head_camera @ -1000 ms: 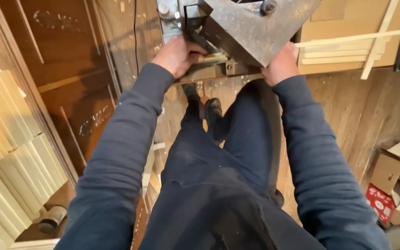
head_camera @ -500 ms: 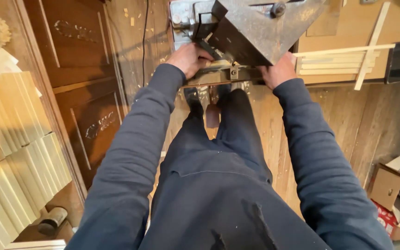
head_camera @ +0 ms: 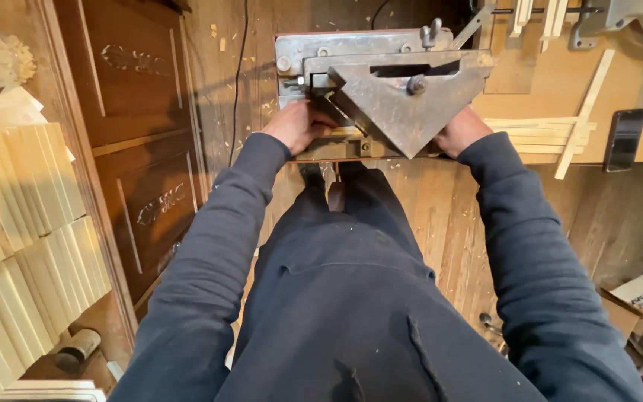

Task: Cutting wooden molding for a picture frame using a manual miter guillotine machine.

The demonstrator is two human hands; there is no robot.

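Standing: person in dark sleeves faces machine
Left hand (head_camera: 297, 125): curled, pressing a pale wood strip (head_camera: 347, 132) at the metal mitre machine's (head_camera: 381, 82) front edge
Right hand (head_camera: 458, 131): partly hidden under triangular guard; grip unclear
Beyond: loose strips (head_camera: 537, 130) on bench

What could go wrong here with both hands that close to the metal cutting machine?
1. The left hand rests right against the grey triangular metal plate of the machine; fingers could perhaps be pinched if it moves.
2. The right hand is partly hidden behind the plate, so its fingers are hard to watch.
3. The pale wooden strips stick out sideways and might snag the dark sleeve.
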